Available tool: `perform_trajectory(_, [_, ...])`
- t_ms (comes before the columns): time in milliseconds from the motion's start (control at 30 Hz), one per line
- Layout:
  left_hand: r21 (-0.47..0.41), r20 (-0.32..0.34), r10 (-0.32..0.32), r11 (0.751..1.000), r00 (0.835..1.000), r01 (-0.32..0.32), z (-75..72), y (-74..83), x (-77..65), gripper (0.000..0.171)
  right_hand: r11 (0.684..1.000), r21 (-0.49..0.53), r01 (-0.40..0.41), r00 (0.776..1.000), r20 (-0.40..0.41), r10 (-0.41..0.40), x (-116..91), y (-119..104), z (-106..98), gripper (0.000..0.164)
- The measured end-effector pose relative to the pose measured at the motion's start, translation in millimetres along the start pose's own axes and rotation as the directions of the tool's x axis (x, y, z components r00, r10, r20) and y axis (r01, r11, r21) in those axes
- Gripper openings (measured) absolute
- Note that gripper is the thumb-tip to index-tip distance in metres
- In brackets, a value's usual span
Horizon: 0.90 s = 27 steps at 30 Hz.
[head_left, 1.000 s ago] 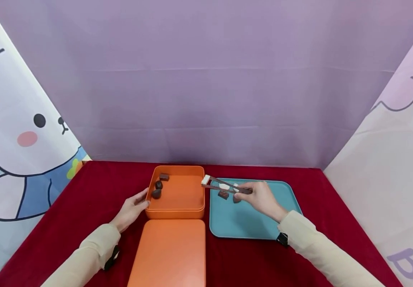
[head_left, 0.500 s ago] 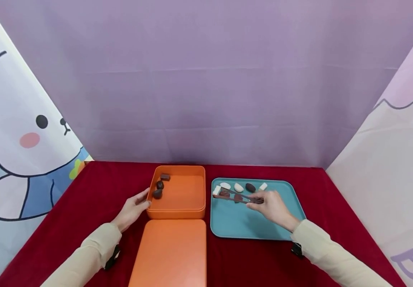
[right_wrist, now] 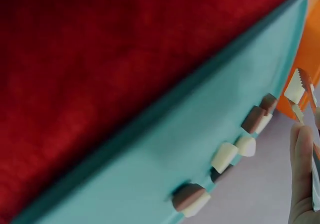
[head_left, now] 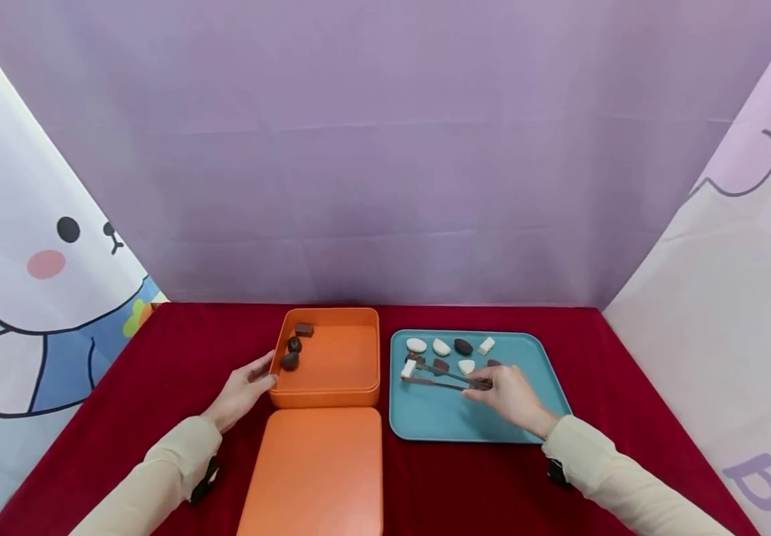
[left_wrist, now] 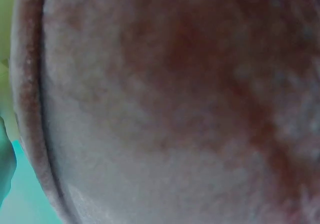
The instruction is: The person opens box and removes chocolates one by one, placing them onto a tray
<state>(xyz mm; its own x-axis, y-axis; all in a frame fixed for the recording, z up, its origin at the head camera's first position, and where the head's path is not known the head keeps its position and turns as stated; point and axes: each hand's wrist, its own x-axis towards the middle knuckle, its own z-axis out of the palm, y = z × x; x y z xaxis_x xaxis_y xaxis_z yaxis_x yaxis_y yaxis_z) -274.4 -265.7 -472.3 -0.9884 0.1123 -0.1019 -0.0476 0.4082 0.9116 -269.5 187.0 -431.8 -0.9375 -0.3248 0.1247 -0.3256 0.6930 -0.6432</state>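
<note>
My right hand (head_left: 516, 398) holds brown tongs (head_left: 449, 376) over the blue tray. A white block-shaped piece (head_left: 408, 368), like white chocolate, sits between the toothed tips, as the right wrist view also shows. I cannot tell whether it touches the tray. White and dark brown chocolate-like pieces (head_left: 463, 346) lie in loose rows on the blue tray (head_left: 452, 424). My left hand (head_left: 241, 391) rests with thumb and extended fingers against the left outer wall of the orange box (head_left: 325, 397). Several dark pieces (head_left: 289, 361) lie along that box's left side. Blurred skin or cloth blocks the left wrist view.
An orange lid (head_left: 318, 473) lies flat in front of the box. Red cloth (head_left: 459, 491) covers the table. A purple curtain (head_left: 385, 186) stands behind, with printed sheets (head_left: 37, 246) at both sides.
My right hand has carried the tongs and the white piece from beside the box's right rim over to the tray's left part, then slightly nearer me. The left hand stays on the box.
</note>
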Motion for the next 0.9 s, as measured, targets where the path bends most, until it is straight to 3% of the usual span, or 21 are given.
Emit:
perform_trajectory(367, [-0.010,-0.014,-0.004,1.000,1.000,0.004,1.6,0.0,0.9,0.060,0.998,-0.036,0.051,0.999,-0.005,-0.051,-4,11,6,0.023])
perform_trajectory(900, [-0.026,-0.005,0.017,1.000,1.000,-0.017,1.8,-5.8,2.0,0.060,0.999,-0.031,-0.008,1.000,0.017,0.009,-1,17,6,0.026])
